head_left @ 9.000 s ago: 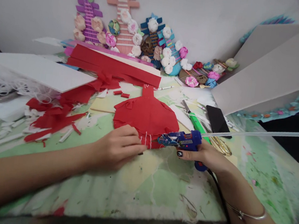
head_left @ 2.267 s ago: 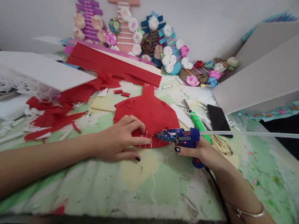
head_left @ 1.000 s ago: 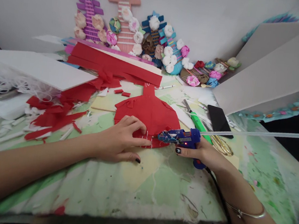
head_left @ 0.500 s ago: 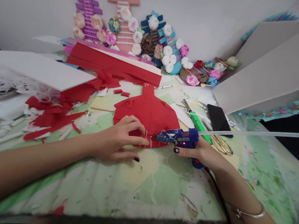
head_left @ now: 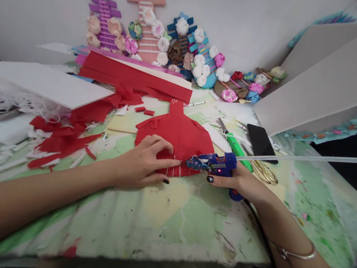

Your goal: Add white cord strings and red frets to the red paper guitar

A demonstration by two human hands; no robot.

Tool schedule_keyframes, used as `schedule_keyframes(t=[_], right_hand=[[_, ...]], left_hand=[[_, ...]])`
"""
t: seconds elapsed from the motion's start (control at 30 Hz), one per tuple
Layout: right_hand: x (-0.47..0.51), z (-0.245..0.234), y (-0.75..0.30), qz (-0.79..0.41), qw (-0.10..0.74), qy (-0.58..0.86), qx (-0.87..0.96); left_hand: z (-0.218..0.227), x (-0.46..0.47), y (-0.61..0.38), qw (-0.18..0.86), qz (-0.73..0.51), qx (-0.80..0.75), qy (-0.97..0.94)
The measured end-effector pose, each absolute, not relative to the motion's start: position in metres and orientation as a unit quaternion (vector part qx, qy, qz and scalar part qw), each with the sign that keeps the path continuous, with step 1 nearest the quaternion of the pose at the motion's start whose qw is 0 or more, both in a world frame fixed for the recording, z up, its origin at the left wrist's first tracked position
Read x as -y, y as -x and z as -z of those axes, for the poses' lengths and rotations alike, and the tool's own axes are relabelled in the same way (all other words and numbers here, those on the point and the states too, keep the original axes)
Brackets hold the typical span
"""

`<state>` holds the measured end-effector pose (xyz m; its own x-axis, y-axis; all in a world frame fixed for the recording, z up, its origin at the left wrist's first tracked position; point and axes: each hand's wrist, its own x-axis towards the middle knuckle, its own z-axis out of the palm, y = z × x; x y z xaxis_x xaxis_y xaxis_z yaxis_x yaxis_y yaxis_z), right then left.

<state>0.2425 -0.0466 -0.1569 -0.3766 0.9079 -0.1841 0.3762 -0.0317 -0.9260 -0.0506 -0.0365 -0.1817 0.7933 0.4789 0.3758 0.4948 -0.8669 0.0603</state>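
A flat red guitar-shaped piece, covered in what looks like paper or cloth, lies in front of me with its neck pointing away. Short white strings cross its near end. My left hand rests over its near left edge, fingers apart, with the index fingertip at the strings. In my right hand is a blue hot glue gun, its small red light lit. The gun's nozzle points left at the strings, close to my left index finger. A long clear glue stick sticks out of its back.
Red scraps and white offcuts lie at left, under a white board. To the right are a green cutter, gold-handled scissors and a black phone. Decorated guitar shapes line the wall.
My left index finger has straightened and moved right across the strings, nearer the nozzle. The glue gun has stayed almost in place.
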Motion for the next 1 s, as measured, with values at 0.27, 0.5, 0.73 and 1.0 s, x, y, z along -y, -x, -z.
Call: schedule_keyframes(t=[0.27,0.5,0.73,1.0], right_hand=[[0.049,0.146,-0.249,-0.51,0.262,0.512,0.64],[0.051,0.144,-0.248,-0.52,0.233,0.506,0.648],[0.049,0.151,-0.247,-0.525,0.207,0.508,0.651],[0.048,0.153,-0.244,-0.521,0.228,0.509,0.646]], left_hand=[[0.184,0.035,0.053,0.003,0.213,0.258,0.943],[0.185,0.033,0.052,-0.007,0.241,0.254,0.937],[0.186,0.034,0.053,0.001,0.231,0.259,0.938],[0.185,0.034,0.053,0.0,0.239,0.248,0.939]])
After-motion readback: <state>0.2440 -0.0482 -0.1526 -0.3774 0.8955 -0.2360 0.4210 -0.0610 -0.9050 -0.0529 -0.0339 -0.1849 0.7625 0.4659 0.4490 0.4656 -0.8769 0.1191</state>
